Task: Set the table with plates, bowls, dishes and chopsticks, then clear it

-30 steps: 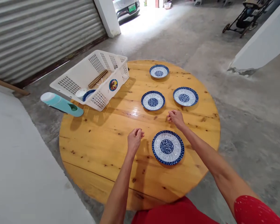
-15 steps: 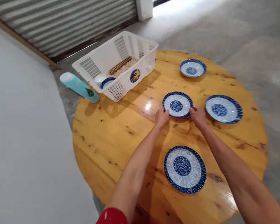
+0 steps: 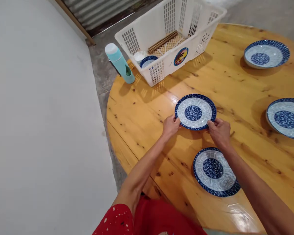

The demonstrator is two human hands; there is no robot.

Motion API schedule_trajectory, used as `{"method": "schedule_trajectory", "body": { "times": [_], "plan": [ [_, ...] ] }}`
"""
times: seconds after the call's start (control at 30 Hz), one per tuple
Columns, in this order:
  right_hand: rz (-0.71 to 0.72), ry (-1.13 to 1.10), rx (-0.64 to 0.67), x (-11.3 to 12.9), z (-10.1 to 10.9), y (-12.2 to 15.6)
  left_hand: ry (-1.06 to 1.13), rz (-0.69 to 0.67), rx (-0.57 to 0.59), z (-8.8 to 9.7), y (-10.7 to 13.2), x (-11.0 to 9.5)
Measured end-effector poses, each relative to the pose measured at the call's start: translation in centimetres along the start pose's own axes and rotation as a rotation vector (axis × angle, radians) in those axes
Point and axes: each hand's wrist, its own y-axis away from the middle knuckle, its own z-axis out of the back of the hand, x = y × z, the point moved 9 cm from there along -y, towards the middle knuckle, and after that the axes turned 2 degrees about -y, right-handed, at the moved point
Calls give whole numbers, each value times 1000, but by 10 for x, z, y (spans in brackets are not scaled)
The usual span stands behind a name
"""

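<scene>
A blue-and-white plate [image 3: 193, 112] is held level between my two hands over the wooden table. My left hand [image 3: 171, 125] pinches its near left rim, thumb on top. On the near right rim, my right hand [image 3: 219, 130] grips with the thumb above and fingers underneath. Closer to me lies a second plate [image 3: 215, 171] of the same pattern, partly covered by my right forearm. Two deeper blue-and-white dishes rest to the right: one dish [image 3: 286, 119] cut off by the frame edge, another dish [image 3: 267, 54] farther back.
A white plastic basket [image 3: 166, 67] stands at the table's far side, holding chopsticks [image 3: 163, 42], a white bowl [image 3: 140, 56] and a blue-rimmed dish [image 3: 148, 61]. Left of it stands a turquoise bottle [image 3: 121, 63]. A white wall [image 3: 46, 130] runs along the left of the round table [image 3: 137, 127].
The view has swung left and the basket looks nearer. Both hands have carried the plate leftward, away from the dishes on the right.
</scene>
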Motion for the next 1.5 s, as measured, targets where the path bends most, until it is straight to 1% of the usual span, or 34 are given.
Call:
{"method": "schedule_trajectory", "body": {
  "times": [0.07, 0.13, 0.23, 0.3, 0.4, 0.5, 0.63, 0.77, 0.87, 0.97, 1.17, 1.3, 1.37, 1.5],
  "plan": [
    [-53, -71, 64, 21, -22, 26, -5, -12, -29, 36, 18, 11],
    [-91, -129, 122, 41, -44, 54, 2, -9, -29, 69, 33, 24],
    [-122, -173, 171, 69, -77, 94, 16, 15, 7, 112, 48, 49],
    [-169, -196, 180, 83, -98, 116, 6, 36, 35, 137, 52, 64],
    [-247, -239, 163, 100, -129, 140, -41, 59, 55, 171, 51, 82],
    [-291, -264, 139, 117, -157, 153, -91, 66, 45, 201, 43, 94],
    [-318, -257, 97, 137, -184, 160, -127, 36, 59, 230, 27, 103],
    [-346, -213, 51, 150, -201, 160, -116, 23, 106, 244, 10, 112],
    [-365, -187, 39, 155, -210, 156, -117, -2, 132, 249, -4, 115],
    [-374, -164, 13, 158, -214, 154, -118, -25, 157, 251, -14, 116],
    [-378, -120, -28, 164, -213, 158, -98, -22, 217, 248, -19, 120],
    [-394, -95, -29, 165, -216, 162, -75, -50, 239, 249, -22, 120],
    [-396, -132, -26, 163, -218, 169, -64, -48, 257, 249, -24, 121],
    [-407, -296, -4, 162, -227, 190, -19, -2, 275, 247, -22, 126]
  ]
}}
